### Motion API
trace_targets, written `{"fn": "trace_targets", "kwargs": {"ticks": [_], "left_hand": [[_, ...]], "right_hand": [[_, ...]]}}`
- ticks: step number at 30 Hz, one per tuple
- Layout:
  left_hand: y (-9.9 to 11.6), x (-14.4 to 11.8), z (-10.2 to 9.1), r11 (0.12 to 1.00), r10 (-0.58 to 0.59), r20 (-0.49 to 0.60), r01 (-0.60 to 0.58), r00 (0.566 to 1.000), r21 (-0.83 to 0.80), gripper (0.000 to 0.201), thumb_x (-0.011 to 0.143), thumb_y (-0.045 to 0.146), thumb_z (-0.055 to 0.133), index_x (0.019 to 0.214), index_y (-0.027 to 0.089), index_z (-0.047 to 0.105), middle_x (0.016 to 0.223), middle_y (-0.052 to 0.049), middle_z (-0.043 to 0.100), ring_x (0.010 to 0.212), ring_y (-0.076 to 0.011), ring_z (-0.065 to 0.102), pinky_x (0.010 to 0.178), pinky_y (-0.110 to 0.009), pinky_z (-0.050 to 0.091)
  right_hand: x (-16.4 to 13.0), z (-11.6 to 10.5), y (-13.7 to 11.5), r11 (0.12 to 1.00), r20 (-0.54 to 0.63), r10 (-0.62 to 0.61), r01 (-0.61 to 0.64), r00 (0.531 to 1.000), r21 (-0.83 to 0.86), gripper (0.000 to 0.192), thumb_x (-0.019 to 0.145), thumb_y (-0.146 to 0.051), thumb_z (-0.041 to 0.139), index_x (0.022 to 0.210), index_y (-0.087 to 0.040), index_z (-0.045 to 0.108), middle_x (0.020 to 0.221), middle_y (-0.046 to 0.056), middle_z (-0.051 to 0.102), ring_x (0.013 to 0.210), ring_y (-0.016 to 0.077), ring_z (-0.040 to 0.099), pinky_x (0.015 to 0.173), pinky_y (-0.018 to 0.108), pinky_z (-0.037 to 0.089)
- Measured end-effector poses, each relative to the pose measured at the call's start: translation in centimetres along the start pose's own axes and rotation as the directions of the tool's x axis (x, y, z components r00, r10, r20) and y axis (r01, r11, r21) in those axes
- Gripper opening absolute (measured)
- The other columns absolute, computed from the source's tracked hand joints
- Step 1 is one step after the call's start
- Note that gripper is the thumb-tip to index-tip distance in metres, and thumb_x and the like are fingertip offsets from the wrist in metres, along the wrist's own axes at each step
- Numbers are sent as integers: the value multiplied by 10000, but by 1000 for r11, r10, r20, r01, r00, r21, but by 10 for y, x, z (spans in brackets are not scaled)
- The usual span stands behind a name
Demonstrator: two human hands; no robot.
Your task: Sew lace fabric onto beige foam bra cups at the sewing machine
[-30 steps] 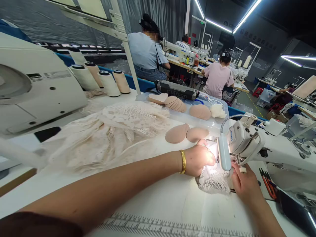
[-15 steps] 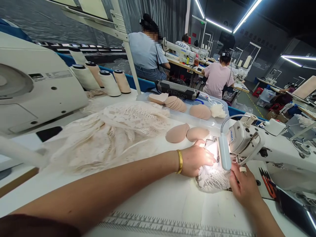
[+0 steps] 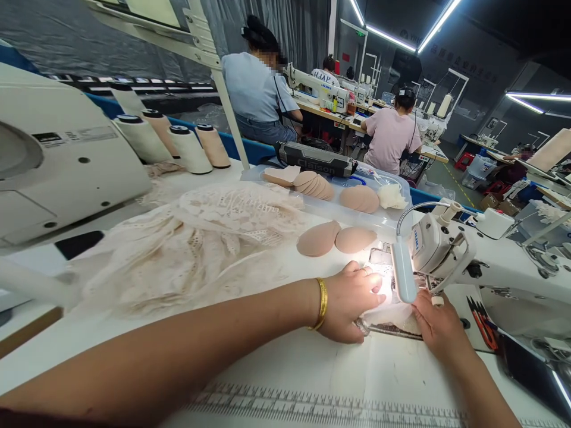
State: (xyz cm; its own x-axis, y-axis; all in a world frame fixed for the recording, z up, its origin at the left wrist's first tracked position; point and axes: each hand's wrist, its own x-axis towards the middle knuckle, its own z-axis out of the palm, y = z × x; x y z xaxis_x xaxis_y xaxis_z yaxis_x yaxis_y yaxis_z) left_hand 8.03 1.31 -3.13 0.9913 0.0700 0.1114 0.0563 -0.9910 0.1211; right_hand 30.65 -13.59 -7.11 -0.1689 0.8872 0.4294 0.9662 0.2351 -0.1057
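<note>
Left hand (image 3: 347, 303) drawn back, grip spread over sheer cloth (image 3: 395, 313), right hand (image 3: 441, 324), grip unclear, smooth beige ovals (image 3: 318, 239) beyond

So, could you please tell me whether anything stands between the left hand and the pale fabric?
Nothing visible does: the left hand appears to touch the pale fabric. The gooseneck lamp only hides part of the JUKI sewing machine from view.
</note>
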Motion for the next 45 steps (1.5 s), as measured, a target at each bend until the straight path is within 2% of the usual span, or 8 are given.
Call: {"fn": "trace_targets", "kwargs": {"ticks": [4,7,12,16,23,35,40,45], "left_hand": [[-12,3,5,989,124,-38,-126,992,-76,195,724,225,766,870,181,644,1041,-55,702,900,-237,593,809,-376,304],[-19,7,14,979,154,-92,-164,984,-123,265,700,85,718,924,218,672,998,-21,730,848,-204,603,807,-362,280],[-24,11,25,979,159,-157,-176,975,-102,406,684,29,676,1000,281,711,1061,-23,741,931,-221,625,841,-364,294],[-29,16,29,987,122,-158,-137,980,-87,416,705,56,644,1044,285,716,1095,-54,744,983,-254,616,859,-383,318],[-40,22,25,971,185,-208,-211,961,-112,402,733,28,591,1022,278,716,1112,-35,751,984,-242,625,869,-413,307],[-31,20,23,986,123,-163,-139,979,-91,345,692,7,610,923,240,717,1054,-40,748,962,-237,630,975,-463,278],[-32,21,24,986,118,-151,-133,982,-96,343,690,8,599,914,239,720,1008,-44,752,929,-240,615,976,-471,289],[-31,22,25,990,113,-164,-126,980,-71,353,698,1,604,928,243,719,1014,-47,748,921,-243,613,983,-466,304]], "right_hand": [[-2,-15,2,989,142,60,-79,988,128,346,949,-70,369,1068,-269,626,984,39,671,914,216,600,813,333,523],[-1,-23,3,966,243,62,-119,968,228,325,920,-65,376,953,-265,630,976,19,687,929,218,615,826,355,530],[6,-19,3,884,207,91,-175,974,434,270,996,-210,439,1045,-276,696,1133,33,724,1027,224,664,928,382,542],[10,-3,0,941,115,72,-105,991,322,255,1011,-262,490,1136,-290,711,1166,44,736,1135,257,649,1023,447,499],[7,7,1,995,12,49,-50,999,82,225,999,-238,516,1145,-285,680,1236,30,720,1153,267,645,1008,477,480],[2,6,2,999,5,48,-48,999,18,283,1017,-253,486,1230,-276,670,1152,58,746,1097,277,666,961,488,528],[3,-1,-2,992,-94,104,-97,990,76,210,1025,-263,456,1072,-245,660,1031,91,730,995,276,672,852,449,571],[6,1,-4,981,-128,160,-144,979,127,144,1011,-253,472,1068,-245,604,1087,98,705,1050,287,656,901,466,558]]}}
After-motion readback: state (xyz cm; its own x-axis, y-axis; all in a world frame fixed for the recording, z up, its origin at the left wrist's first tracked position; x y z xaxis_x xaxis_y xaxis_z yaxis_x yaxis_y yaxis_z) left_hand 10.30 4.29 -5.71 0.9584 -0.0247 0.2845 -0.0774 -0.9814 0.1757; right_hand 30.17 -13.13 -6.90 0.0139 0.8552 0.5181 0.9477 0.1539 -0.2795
